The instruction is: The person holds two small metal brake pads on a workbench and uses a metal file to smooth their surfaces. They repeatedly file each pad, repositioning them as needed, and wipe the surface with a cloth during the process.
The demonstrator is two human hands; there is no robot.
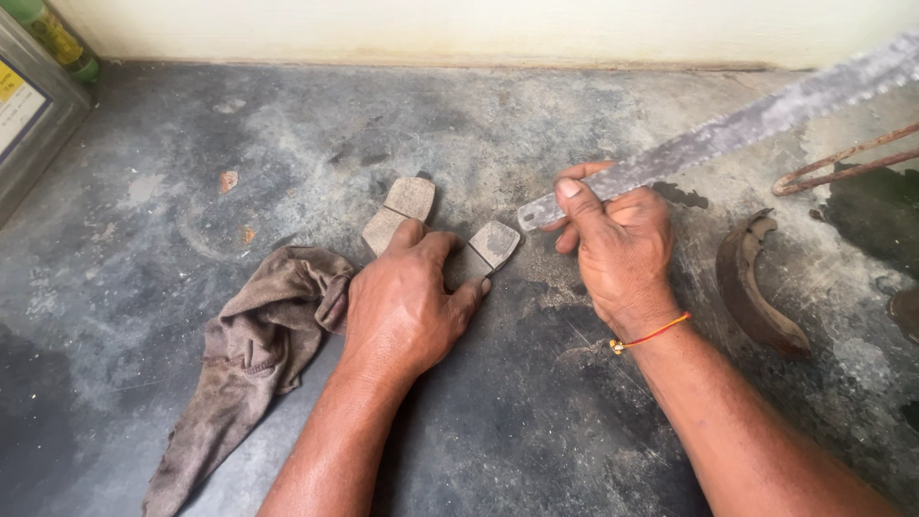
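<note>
On the dirty grey surface, my left hand presses flat, fingers loose, on a brake pad; at 2 o'clock my right hand grips a long blade touching it, scraping hardly begun.

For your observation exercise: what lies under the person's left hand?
The left hand presses on a brake pad lying on the grey floor. Only the pad's far end shows; the part beneath the palm is hidden.

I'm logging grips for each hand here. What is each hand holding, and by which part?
The right hand grips a long flat metal blade near its lower end. The left hand presses down on a brake pad, covering its near end.
</note>
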